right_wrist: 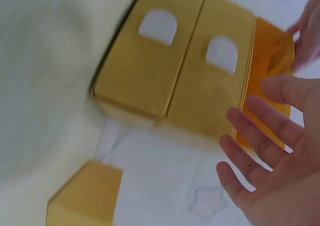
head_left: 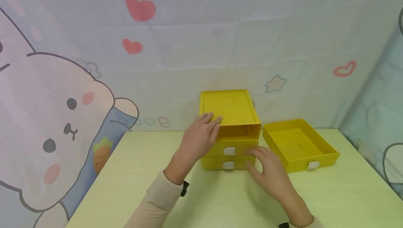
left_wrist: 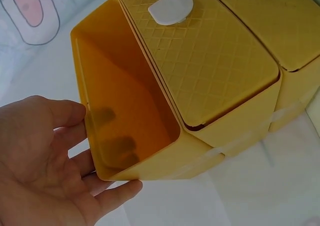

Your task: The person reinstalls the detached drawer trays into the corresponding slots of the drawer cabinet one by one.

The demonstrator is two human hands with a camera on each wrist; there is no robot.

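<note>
A yellow drawer unit (head_left: pixel 228 105) stands at the back middle of the table, its top slot (left_wrist: pixel 120 95) hollow. Below that slot sit the middle drawer (head_left: pixel 217 150) and the bottom drawer (head_left: pixel 212 164), both pushed in, each with a white tab handle. My left hand (head_left: pixel 198 137) rests on the unit's top near its front left corner, fingers extended along the edge of the slot. Beside the unit's front right side is my right hand (head_left: pixel 269 172), its fingers spread and holding nothing; whether it touches the unit I cannot tell.
To the right of the unit, a yellow drawer (head_left: pixel 296 145) with a white tab lies on the pale table (head_left: pixel 151 165), taken out and with nothing in it. Directly behind the unit hangs a printed cloth (head_left: pixel 189 46) with hearts and a cartoon animal.
</note>
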